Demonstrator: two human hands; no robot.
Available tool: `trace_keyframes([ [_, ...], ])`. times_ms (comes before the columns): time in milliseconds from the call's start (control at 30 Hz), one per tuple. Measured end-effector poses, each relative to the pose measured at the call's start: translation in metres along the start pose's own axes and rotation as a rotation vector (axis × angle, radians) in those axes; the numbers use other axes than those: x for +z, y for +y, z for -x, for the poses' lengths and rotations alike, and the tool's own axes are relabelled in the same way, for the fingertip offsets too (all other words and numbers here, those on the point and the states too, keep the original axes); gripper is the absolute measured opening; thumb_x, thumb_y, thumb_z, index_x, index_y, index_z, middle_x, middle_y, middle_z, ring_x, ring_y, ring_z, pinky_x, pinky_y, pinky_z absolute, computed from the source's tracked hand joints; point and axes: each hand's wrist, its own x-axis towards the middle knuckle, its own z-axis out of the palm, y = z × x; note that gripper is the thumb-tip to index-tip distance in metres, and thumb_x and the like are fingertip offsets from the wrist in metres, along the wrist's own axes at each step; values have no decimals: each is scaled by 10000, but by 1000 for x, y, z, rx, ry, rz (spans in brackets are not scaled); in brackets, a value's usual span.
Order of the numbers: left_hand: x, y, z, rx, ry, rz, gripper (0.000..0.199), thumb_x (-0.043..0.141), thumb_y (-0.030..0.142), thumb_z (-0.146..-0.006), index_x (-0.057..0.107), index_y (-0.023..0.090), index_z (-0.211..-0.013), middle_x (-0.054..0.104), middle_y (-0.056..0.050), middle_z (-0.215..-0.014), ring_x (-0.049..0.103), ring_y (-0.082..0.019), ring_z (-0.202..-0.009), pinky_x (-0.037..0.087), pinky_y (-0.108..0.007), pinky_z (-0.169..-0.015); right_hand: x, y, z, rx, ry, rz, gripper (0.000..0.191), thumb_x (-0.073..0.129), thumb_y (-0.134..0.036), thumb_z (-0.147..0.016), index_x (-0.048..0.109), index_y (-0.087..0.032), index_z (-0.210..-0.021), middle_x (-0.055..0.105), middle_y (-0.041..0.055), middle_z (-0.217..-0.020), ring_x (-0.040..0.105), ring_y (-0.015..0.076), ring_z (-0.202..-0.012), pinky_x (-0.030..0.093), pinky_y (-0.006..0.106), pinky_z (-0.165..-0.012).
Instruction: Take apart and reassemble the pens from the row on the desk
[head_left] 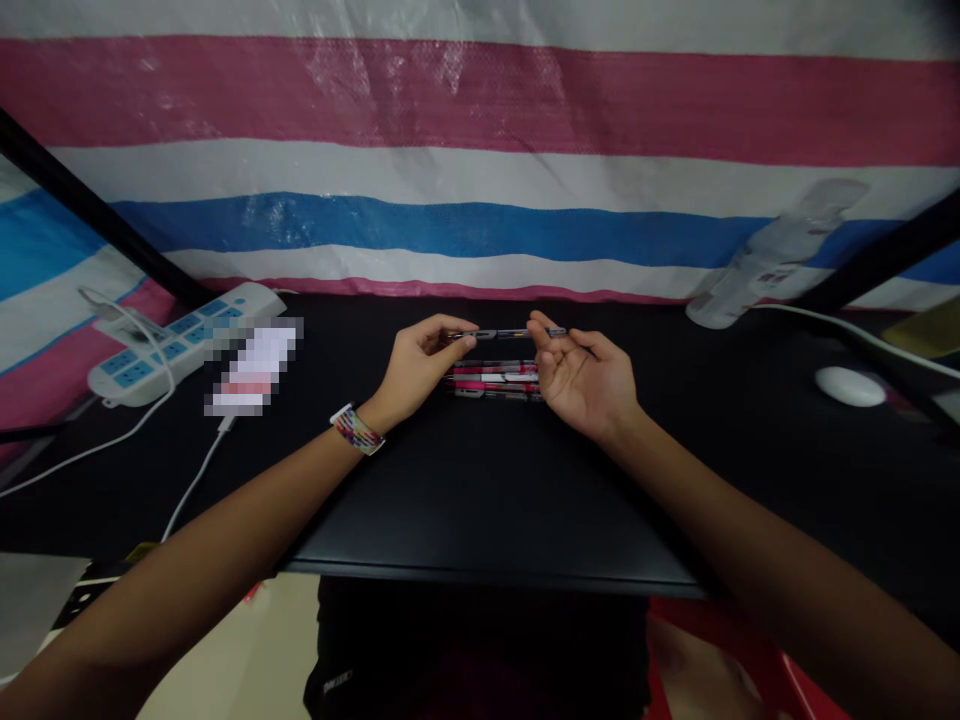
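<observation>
Probably light and stiff, the pen [506, 333] suits the end pinch our left fingers [453, 351] give, our right fingers [539, 334] apart.

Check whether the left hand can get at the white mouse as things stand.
Probably not directly: the right hand sits in the straight line to the mouse, and the left hand already has a pen between its fingers. It would likely need to go around.
</observation>
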Motion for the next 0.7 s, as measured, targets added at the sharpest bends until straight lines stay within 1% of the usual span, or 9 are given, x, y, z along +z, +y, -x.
trace_keyframes([
  [133,0,-1,0,9,-17,-8,238,875,371,-923,834,198,-1081,826,-76,-1021,757,-194,-931,615,-337,-846,-1,0,-1,-1,20,0,309,642,-201,-897,766,-186,-1180,869,82,-1116,830,159,-927,686,200,-726],
  [233,0,-2,0,7,-7,-11,216,869,352,-929,837,201,-1080,824,-71,-1014,753,-189,-909,613,-334,-829,-1,0,0,3,4,-8,325,630,-252,-920,765,-185,-1208,865,90,-1158,824,158,-897,690,210,-724],
  [333,-1,-2,0,-3,13,-6,206,868,350,-929,842,206,-1073,820,-62,-967,743,-184,-866,606,-328,-792,0,0,2,17,-13,-33,379,599,-295,-942,759,-172,-1264,859,100,-1201,826,163,-930,690,210,-736],
  [433,0,-2,1,-3,21,-3,218,884,362,-914,844,208,-1063,827,-62,-974,748,-188,-881,608,-328,-799,0,0,1,34,5,-66,362,616,-245,-919,762,-179,-1243,865,90,-1157,826,156,-922,688,202,-740],
  [533,1,1,1,-1,20,-5,229,898,374,-900,851,213,-1055,836,-66,-1011,759,-193,-916,610,-324,-816,-3,0,-1,40,19,-68,307,650,-193,-900,768,-201,-1184,869,64,-1074,816,140,-844,686,199,-718],
  [633,1,2,2,-4,21,2,231,905,375,-895,855,213,-1053,835,-66,-1005,758,-190,-906,611,-319,-808,-6,1,-2,30,-19,-45,305,671,-214,-902,768,-213,-1190,869,47,-1061,802,124,-792,691,202,-723],
  [700,1,2,2,-6,22,9,230,903,367,-897,855,210,-1058,834,-68,-997,755,-188,-891,614,-323,-802,-7,1,-2,19,-40,-29,326,665,-235,-904,769,-207,-1211,869,54,-1082,810,131,-817,694,206,-734],
])
